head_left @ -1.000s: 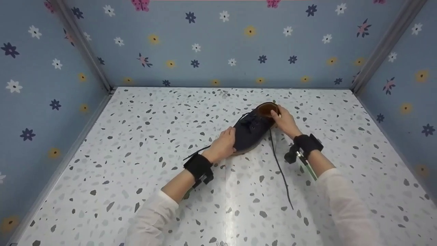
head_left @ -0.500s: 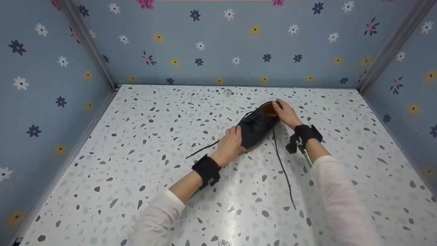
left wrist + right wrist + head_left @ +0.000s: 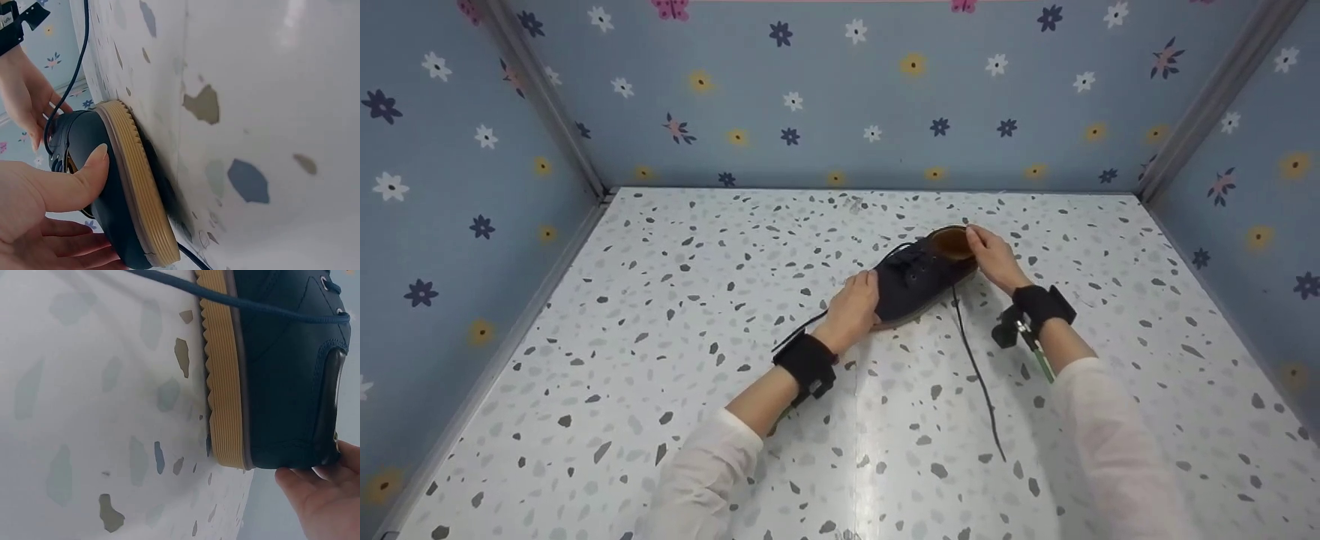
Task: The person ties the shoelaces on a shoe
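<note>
A dark navy lace-up shoe [image 3: 901, 296] stands upright on the speckled surface, its toe pointing to the near left. Brown lining [image 3: 952, 244] shows inside its opening. My left hand [image 3: 851, 307] grips the toe; in the left wrist view its thumb [image 3: 81, 183] lies along one side and the fingers are on the other. At the heel, my right hand [image 3: 996, 259] holds the collar, its thumb at the rim. The right wrist view shows fingertips against the back of the heel, above the ribbed tan sole [image 3: 225, 382]. One loose lace [image 3: 979, 375] trails toward the front.
The other lace end [image 3: 799, 330] runs out to the left, past the left hand. Flower-patterned blue panels enclose the white speckled surface [image 3: 697, 247] at the back [image 3: 840, 97] and both sides. Black straps with small cameras sit on both wrists.
The right thumb has moved from inside the shoe's opening back to the rim at the heel. The left hand stays at the toe, and the shoe has shifted only slightly.
</note>
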The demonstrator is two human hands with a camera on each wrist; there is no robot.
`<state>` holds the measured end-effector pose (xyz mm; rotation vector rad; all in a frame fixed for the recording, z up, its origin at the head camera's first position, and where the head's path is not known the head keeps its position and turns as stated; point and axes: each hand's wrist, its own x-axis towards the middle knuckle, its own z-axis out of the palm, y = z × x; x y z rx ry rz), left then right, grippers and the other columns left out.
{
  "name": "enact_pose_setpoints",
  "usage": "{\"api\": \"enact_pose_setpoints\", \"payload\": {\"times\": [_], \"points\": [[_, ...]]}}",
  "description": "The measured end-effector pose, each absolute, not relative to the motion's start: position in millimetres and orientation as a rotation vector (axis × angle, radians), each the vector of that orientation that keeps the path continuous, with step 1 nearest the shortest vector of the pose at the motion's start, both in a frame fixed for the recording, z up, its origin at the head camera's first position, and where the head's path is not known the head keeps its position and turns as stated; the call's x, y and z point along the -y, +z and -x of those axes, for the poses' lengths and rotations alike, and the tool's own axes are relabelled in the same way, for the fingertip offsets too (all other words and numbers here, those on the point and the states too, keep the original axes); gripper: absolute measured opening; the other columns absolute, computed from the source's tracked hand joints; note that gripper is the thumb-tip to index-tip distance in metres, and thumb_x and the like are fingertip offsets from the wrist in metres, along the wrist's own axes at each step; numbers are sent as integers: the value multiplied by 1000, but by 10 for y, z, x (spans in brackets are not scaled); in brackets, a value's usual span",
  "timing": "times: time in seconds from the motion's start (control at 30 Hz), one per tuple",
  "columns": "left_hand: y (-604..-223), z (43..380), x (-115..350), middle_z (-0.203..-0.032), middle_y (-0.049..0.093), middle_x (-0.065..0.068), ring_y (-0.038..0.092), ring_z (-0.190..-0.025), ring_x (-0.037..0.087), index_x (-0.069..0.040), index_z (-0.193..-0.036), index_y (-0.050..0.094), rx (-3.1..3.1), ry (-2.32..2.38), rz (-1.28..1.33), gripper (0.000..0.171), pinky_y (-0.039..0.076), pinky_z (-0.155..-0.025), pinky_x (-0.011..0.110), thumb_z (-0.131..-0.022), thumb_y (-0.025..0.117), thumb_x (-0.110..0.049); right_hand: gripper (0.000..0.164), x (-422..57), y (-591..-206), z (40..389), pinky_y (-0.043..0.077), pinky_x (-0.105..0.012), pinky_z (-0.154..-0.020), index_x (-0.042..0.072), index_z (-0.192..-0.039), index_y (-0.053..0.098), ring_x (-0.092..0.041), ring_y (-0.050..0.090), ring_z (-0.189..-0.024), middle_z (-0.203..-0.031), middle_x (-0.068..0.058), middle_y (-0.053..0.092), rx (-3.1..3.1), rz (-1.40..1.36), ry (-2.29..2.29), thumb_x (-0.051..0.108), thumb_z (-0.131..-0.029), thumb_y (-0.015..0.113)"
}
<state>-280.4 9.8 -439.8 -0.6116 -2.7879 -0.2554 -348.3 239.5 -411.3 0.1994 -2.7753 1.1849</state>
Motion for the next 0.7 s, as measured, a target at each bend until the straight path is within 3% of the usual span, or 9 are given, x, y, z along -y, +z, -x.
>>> {"api": "enact_pose_setpoints", "payload": {"times": [0.2,0.7], "points": [[-4424,2902,-62,-97,35,14,33,-89,24,3,-103,28,2797,-306,619,62,32,-67,27,-53,63,-8,45,-2440,-4149,3426,19,-28,-78,7,-110,31,-17,27,-98,-109,-7,33,2766,-183,1176,37,-77,26],[-4476,3176,39,-104,31,11,30,-93,21,-2,-107,24,2865,-284,732,65,27,-73,26,-54,62,-7,44,-2431,-4152,3141,22,-27,-76,6,-109,34,-16,30,-95,-106,-7,37,2718,-72,1139,36,-77,27]]}}
